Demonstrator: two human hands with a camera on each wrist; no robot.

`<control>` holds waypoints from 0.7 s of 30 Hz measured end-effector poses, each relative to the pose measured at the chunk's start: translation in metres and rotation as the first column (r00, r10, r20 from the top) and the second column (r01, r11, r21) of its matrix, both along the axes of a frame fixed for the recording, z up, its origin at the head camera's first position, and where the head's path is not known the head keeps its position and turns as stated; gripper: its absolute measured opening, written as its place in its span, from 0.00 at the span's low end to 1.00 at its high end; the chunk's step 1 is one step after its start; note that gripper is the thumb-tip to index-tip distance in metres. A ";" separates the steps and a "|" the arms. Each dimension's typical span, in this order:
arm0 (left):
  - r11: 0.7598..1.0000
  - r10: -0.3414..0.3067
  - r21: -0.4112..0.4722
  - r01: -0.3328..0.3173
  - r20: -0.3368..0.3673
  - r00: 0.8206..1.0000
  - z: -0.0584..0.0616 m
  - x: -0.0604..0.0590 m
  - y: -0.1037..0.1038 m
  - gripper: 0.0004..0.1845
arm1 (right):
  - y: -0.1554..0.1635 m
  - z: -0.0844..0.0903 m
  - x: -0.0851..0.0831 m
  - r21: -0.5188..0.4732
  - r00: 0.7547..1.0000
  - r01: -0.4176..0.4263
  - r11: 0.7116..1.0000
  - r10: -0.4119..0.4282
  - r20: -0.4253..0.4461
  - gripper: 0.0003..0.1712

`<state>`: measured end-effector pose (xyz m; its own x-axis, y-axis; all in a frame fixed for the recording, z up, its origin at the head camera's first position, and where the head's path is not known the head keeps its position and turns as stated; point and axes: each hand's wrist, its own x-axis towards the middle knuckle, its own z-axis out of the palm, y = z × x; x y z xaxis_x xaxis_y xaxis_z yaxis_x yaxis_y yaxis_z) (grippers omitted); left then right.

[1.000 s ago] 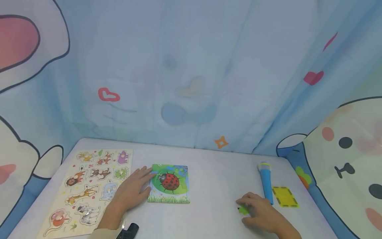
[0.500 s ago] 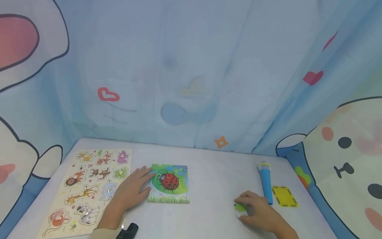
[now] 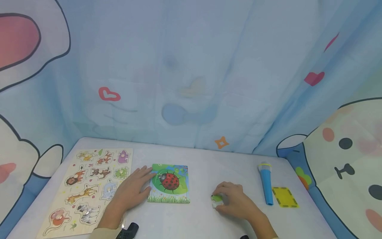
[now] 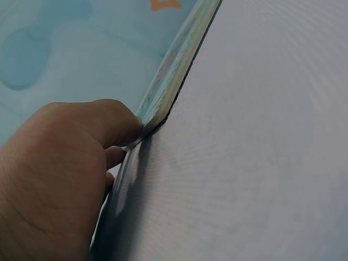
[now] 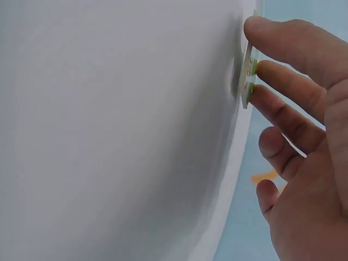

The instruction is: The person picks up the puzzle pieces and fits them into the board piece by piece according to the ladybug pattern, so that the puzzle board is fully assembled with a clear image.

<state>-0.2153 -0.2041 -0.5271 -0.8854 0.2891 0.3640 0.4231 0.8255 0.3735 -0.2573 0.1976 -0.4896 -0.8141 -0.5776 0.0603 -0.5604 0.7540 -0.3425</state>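
Right of the square ladybird picture puzzle point(image 3: 169, 183) on the grey counter point(image 3: 203, 219), the right hand point(image 3: 234, 200) pinches a small green puzzle piece point(image 3: 216, 198), its thin edge plain in the wrist view, while the flat-fingered left hand point(image 3: 131, 191) steadies the puzzle's left edge.

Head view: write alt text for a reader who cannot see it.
A person's right hand pinches a small green puzzle piece on a white table, while the left hand rests flat against a square ladybird jigsaw board. A wooden animal peg puzzle lies left; a blue toy torch and yellow card lie right.
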 end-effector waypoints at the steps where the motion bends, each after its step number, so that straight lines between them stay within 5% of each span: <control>1: 1.000 0.000 0.002 0.000 -0.002 1.000 0.000 0.000 0.000 0.26 | -0.006 0.000 -0.001 -0.002 1.000 -0.008 1.000 0.008 -0.011 0.19; 21: 1.000 0.004 -0.003 -0.004 0.009 1.000 0.002 0.000 0.000 0.26 | -0.101 0.001 -0.005 -0.064 0.991 -0.134 0.989 0.131 -0.039 0.20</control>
<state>-0.2149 -0.2040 -0.5254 -0.8898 0.2863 0.3553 0.4162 0.8284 0.3749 -0.2625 0.0963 -0.4883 -0.7274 -0.6740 0.1292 -0.6664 0.6486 -0.3678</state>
